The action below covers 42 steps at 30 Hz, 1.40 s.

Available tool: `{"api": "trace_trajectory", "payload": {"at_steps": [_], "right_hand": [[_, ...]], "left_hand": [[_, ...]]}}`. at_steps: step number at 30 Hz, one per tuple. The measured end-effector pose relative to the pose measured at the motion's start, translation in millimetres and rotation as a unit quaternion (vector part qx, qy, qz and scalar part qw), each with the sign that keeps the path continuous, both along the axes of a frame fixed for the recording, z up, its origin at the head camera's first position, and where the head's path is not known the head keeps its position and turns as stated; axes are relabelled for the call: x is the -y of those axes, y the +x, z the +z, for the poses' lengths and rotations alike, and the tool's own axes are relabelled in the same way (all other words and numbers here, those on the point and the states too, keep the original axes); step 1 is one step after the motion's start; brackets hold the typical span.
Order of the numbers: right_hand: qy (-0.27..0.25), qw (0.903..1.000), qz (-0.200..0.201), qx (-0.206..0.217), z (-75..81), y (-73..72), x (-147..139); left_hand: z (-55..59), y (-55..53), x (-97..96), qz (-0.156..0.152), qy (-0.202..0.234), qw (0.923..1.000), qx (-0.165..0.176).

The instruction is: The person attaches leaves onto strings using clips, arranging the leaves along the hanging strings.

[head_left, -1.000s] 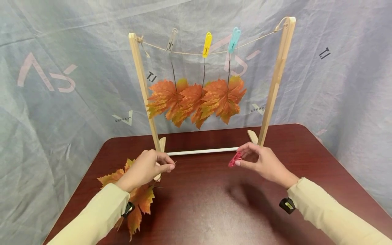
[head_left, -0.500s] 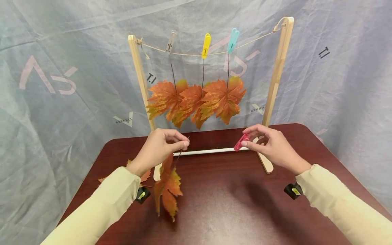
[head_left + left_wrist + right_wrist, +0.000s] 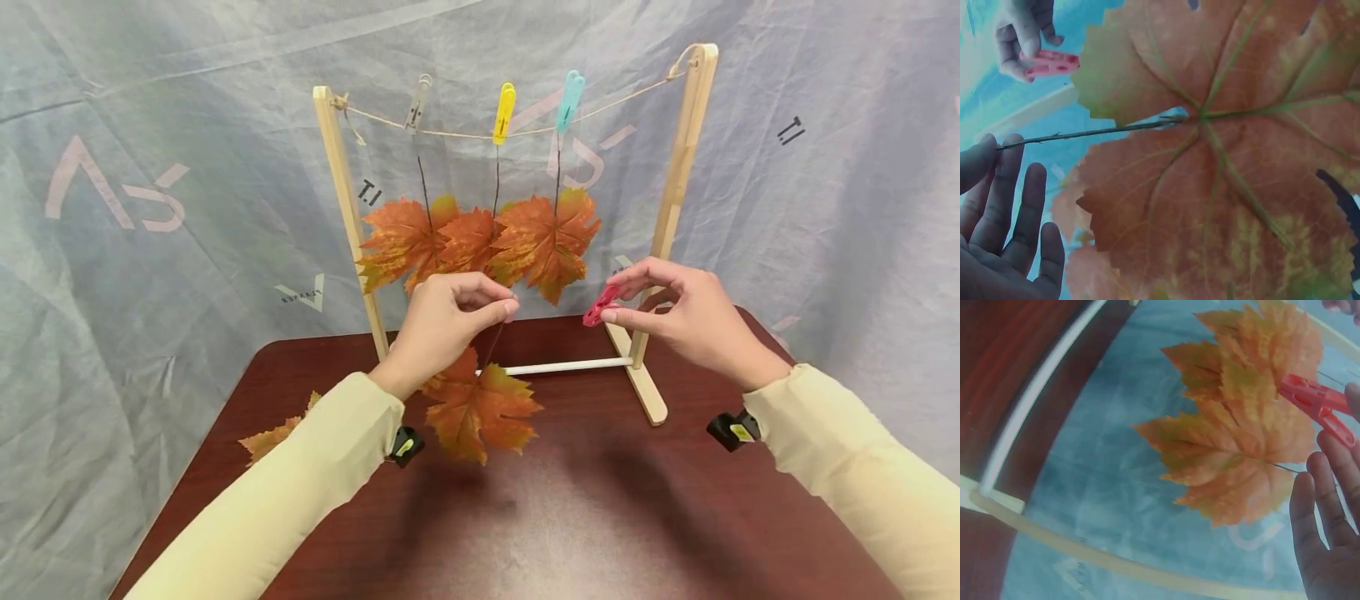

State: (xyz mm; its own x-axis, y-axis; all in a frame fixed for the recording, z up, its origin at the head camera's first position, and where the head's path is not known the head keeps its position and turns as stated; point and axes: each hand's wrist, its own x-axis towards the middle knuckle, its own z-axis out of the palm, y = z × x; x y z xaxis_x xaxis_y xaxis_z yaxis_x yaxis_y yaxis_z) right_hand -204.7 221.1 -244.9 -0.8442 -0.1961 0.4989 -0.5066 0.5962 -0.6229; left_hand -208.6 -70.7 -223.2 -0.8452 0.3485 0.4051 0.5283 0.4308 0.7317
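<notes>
My left hand (image 3: 457,321) pinches the thin stem of an orange maple leaf (image 3: 483,408) between thumb and fingertips. The leaf hangs below the hand; in the left wrist view its veined leaf blade (image 3: 1222,187) fills most of the picture. My right hand (image 3: 686,321) pinches a red clothespin (image 3: 600,306) by its handle end, its nose pointing left toward the other hand. Behind and above, three maple leaves hang from a string (image 3: 457,133), under a grey clothespin (image 3: 417,104), a yellow clothespin (image 3: 504,114) and a blue clothespin (image 3: 570,102).
Two wooden posts (image 3: 678,192) carry the string, with a white rod (image 3: 570,367) joining them low down. Another maple leaf (image 3: 273,437) lies on the dark red table (image 3: 585,517) at left, partly behind my left sleeve. A grey cloth (image 3: 187,275) hangs behind.
My left hand has moved up and right, lifting the maple leaf by its stem off the left side of the table. My right hand has risen and shifted slightly right with the red clothespin.
</notes>
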Motion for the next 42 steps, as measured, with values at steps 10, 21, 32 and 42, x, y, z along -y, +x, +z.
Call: {"api": "trace_trajectory", "payload": {"at_steps": [10, 21, 32, 42], "right_hand": [[0.009, 0.9992, -0.032, -0.021, 31.8, -0.2, -8], [-0.01, 0.9964, -0.042, -0.073, 76.4, -14.1, -24], [-0.05, 0.993, -0.022, -0.104, 131.7, -28.8, -27], [-0.056, 0.9889, -0.066, -0.121, 163.6, -39.0, -16]], "left_hand": [[18.9, -8.5, -37.9, -0.017, 0.02, 0.9994, -0.024], [43.0, -33.5, -72.5, -0.013, 0.06, 0.9961, -0.063], [61.5, -53.3, -112.7, 0.067, 0.026, 0.9948, -0.073], [83.6, -68.0, -135.8, 0.198, 0.021, 0.979, -0.042]]}}
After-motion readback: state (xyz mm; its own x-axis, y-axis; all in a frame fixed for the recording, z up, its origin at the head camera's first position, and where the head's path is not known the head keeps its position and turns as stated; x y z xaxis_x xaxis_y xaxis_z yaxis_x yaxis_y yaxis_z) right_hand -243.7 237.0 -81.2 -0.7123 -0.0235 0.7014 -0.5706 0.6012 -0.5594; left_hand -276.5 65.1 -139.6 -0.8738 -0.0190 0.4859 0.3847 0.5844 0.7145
